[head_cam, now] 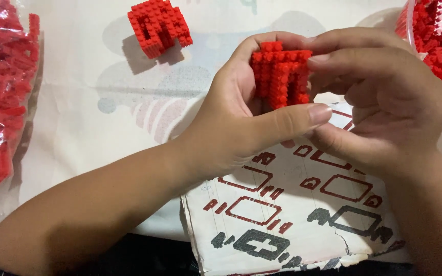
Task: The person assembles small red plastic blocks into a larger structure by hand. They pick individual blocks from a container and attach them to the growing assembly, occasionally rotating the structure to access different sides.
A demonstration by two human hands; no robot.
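Note:
Both hands hold a small red block assembly (281, 74) made of tiny studded bricks, above the table's middle. My left hand (241, 122) cups it from the left, thumb stretched under it and fingers behind. My right hand (384, 97) grips its right side with fingers curled over the top edge. A second red block assembly (158, 25) lies on the table at the upper left, apart from both hands.
A clear bag of loose red bricks (1, 92) lies along the left edge. A container of red and pink bricks (438, 36) sits at the top right. A worn instruction sheet (292, 214) with red and black diagrams lies beneath my hands.

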